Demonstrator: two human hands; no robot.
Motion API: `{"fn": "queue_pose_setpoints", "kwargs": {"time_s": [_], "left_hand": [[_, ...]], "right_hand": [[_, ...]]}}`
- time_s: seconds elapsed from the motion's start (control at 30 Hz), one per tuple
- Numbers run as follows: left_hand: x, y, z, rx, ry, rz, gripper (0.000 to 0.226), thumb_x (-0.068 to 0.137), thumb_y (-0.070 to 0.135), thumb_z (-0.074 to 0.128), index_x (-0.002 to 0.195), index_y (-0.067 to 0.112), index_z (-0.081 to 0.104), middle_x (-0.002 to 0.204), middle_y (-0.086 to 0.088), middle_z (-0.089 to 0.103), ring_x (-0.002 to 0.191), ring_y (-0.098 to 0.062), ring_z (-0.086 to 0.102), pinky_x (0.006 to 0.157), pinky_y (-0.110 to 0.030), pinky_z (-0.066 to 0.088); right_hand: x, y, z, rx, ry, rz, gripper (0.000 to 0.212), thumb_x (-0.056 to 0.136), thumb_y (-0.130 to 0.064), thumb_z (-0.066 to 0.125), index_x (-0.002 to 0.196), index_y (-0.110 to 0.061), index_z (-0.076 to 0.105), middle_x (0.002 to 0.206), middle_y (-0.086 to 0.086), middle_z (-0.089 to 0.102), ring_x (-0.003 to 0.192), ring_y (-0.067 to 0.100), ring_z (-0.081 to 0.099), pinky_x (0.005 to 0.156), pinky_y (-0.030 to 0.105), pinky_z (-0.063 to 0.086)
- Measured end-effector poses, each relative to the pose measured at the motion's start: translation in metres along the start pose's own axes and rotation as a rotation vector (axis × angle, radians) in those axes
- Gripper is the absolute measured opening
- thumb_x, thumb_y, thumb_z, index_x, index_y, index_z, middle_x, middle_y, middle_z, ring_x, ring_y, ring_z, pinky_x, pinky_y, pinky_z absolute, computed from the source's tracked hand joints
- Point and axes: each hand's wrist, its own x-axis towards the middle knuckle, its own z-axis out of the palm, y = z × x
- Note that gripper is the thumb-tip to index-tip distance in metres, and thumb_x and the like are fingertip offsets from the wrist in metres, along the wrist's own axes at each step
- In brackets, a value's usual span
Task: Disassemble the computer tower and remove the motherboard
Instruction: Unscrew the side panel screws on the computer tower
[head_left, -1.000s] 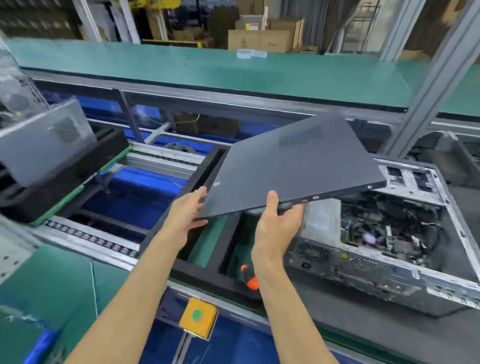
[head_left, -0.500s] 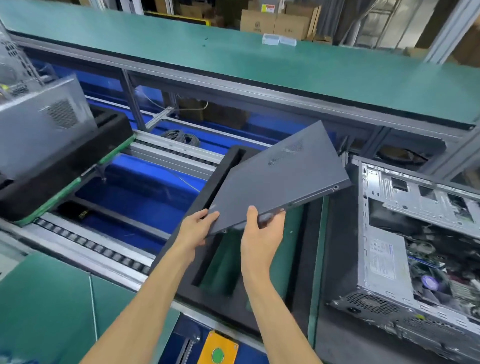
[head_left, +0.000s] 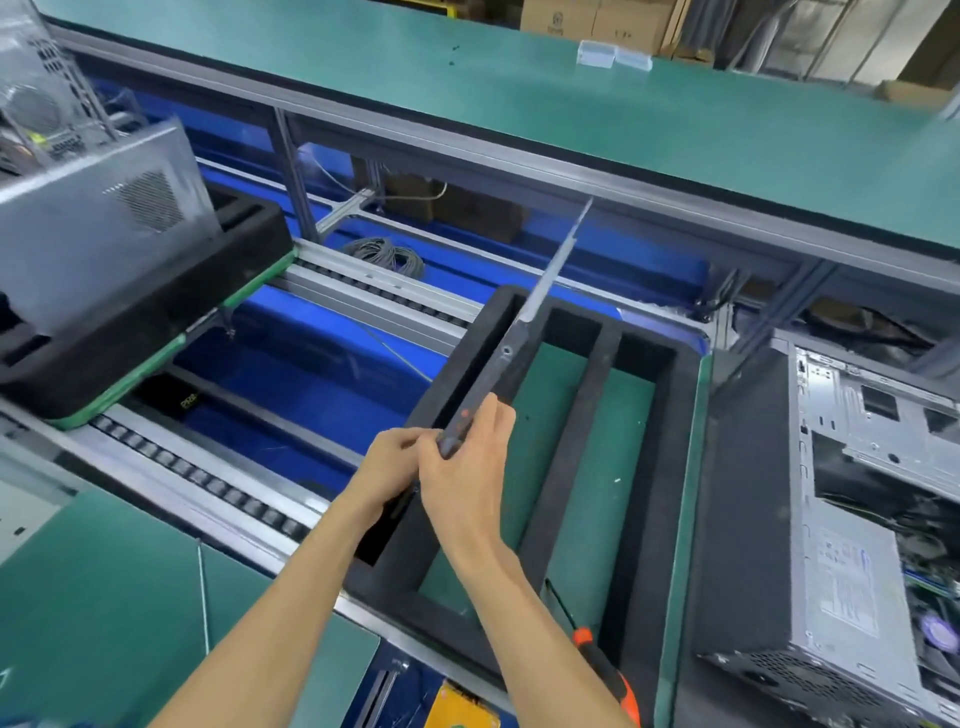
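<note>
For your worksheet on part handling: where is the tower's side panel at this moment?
In the head view the side panel stands on edge at centre, gripped by both the left hand and right hand over the black foam tray's leftmost slot, left of the opened tower.

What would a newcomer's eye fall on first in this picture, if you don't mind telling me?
Probably the dark side panel, seen edge-on at centre, gripped at its near end by both the left hand and right hand above the black foam tray. Next, the opened computer tower lying at the right, its insides exposed.
</note>
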Motion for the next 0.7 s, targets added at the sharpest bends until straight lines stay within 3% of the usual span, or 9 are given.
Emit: {"fn": "queue_pose_setpoints", "kwargs": {"time_s": [0.17, 0.27, 0.33, 0.4, 0.47, 0.53, 0.6, 0.63, 0.7], "left_hand": [[-0.004, 0.009, -0.018, -0.262, 0.012, -0.015, 0.031, 0.088, 0.020, 0.061, 0.057, 0.019, 0.061, 0.060, 0.001, 0.059, 0.058, -0.015, 0.053, 0.053, -0.023, 0.046], [-0.007, 0.017, -0.036, -0.548, 0.074, -0.126, 0.036, 0.097, 0.032, 0.053, 0.070, 0.021, 0.073, 0.076, -0.002, 0.070, 0.067, -0.016, 0.065, 0.062, -0.027, 0.052], [-0.008, 0.021, -0.050, -0.627, -0.037, -0.097, 0.034, 0.093, 0.050, 0.055, 0.086, 0.026, 0.079, 0.087, -0.002, 0.074, 0.076, -0.015, 0.069, 0.067, -0.028, 0.053], [-0.009, 0.024, -0.056, -0.552, -0.153, -0.056, 0.040, 0.079, 0.065, 0.065, 0.093, 0.030, 0.078, 0.090, 0.001, 0.074, 0.079, -0.013, 0.069, 0.070, -0.027, 0.054], [-0.008, 0.023, -0.051, -0.534, -0.200, -0.042, 0.040, 0.067, 0.063, 0.074, 0.089, 0.030, 0.079, 0.089, 0.002, 0.075, 0.079, -0.013, 0.070, 0.067, -0.025, 0.056], [-0.004, 0.022, -0.039, -0.640, -0.115, -0.112, 0.034, 0.059, 0.054, 0.081, 0.081, 0.028, 0.081, 0.093, 0.001, 0.075, 0.083, -0.016, 0.070, 0.070, -0.026, 0.055], [0.002, 0.023, -0.025, -0.705, -0.004, -0.230, 0.048, 0.046, 0.060, 0.086, 0.080, 0.026, 0.081, 0.097, -0.003, 0.066, 0.088, -0.024, 0.059, 0.081, -0.034, 0.048], [0.004, 0.026, -0.019, -0.646, -0.003, -0.242, 0.057, 0.045, 0.069, 0.083, 0.088, 0.031, 0.080, 0.095, -0.001, 0.061, 0.084, -0.022, 0.052, 0.082, -0.038, 0.045], [0.003, 0.034, -0.005, -0.387, -0.146, -0.097, 0.055, 0.064, 0.081, 0.064, 0.113, 0.055, 0.067, 0.077, 0.014, 0.053, 0.065, -0.008, 0.041, 0.067, -0.035, 0.030]], "right_hand": [[-0.015, 0.019, 0.027, -0.082, -0.084, -0.052, 0.036, 0.081, -0.014, 0.065, 0.087, -0.030, 0.035, 0.110, -0.010, 0.032, 0.082, 0.010, 0.051, 0.070, 0.029, 0.052], [-0.024, 0.037, 0.039, -0.173, -0.179, -0.038, 0.039, 0.080, -0.016, 0.071, 0.092, -0.027, 0.035, 0.114, -0.008, 0.030, 0.081, 0.009, 0.050, 0.072, 0.031, 0.052], [-0.032, 0.050, 0.046, -0.207, -0.256, 0.002, 0.042, 0.081, -0.018, 0.075, 0.093, -0.025, 0.035, 0.115, -0.007, 0.030, 0.082, 0.011, 0.050, 0.074, 0.030, 0.052], [-0.037, 0.061, 0.050, -0.178, -0.322, 0.071, 0.042, 0.083, -0.021, 0.076, 0.094, -0.024, 0.036, 0.113, -0.006, 0.031, 0.082, 0.015, 0.049, 0.077, 0.030, 0.052], [-0.033, 0.065, 0.050, -0.150, -0.361, 0.130, 0.043, 0.084, -0.029, 0.077, 0.097, -0.025, 0.036, 0.110, -0.008, 0.032, 0.080, 0.017, 0.050, 0.074, 0.027, 0.050], [-0.021, 0.064, 0.048, -0.107, -0.355, 0.185, 0.045, 0.083, -0.034, 0.078, 0.099, -0.028, 0.037, 0.109, -0.008, 0.037, 0.080, 0.016, 0.052, 0.070, 0.024, 0.048], [-0.010, 0.063, 0.044, -0.045, -0.330, 0.236, 0.044, 0.082, -0.029, 0.076, 0.099, -0.031, 0.035, 0.109, -0.001, 0.046, 0.084, 0.018, 0.055, 0.072, 0.029, 0.051], [-0.008, 0.064, 0.043, -0.006, -0.313, 0.253, 0.043, 0.084, -0.024, 0.074, 0.100, -0.031, 0.035, 0.109, 0.004, 0.050, 0.085, 0.021, 0.057, 0.074, 0.036, 0.053], [-0.005, 0.068, 0.038, 0.039, -0.264, 0.253, 0.038, 0.088, -0.014, 0.066, 0.100, -0.028, 0.034, 0.105, 0.013, 0.056, 0.082, 0.024, 0.055, 0.073, 0.041, 0.052]]}}
